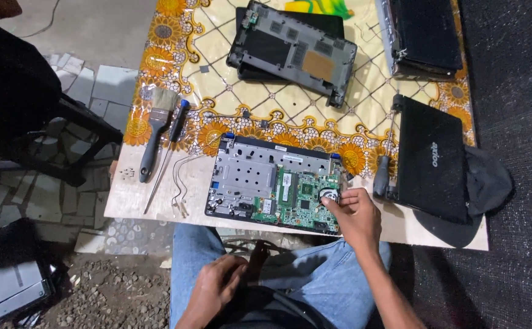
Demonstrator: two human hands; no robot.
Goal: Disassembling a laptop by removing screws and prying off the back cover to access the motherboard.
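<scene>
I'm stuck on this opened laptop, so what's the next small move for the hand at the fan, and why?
Probably lift the small round fan gently with the right hand, whose fingertips already pinch its edge on the green board. The left hand rests idle on the lap and could steady the open laptop base. Whether screws remain cannot be told.

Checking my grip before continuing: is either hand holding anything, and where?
The right hand pinches the small round fan at its edge on the opened laptop. The left hand rests on the lap, holding nothing visible.

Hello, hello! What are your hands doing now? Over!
Right hand pinching at the fan on the opened laptop. Left hand resting on lap. Screwdriver and brush lie aside, left.
</scene>
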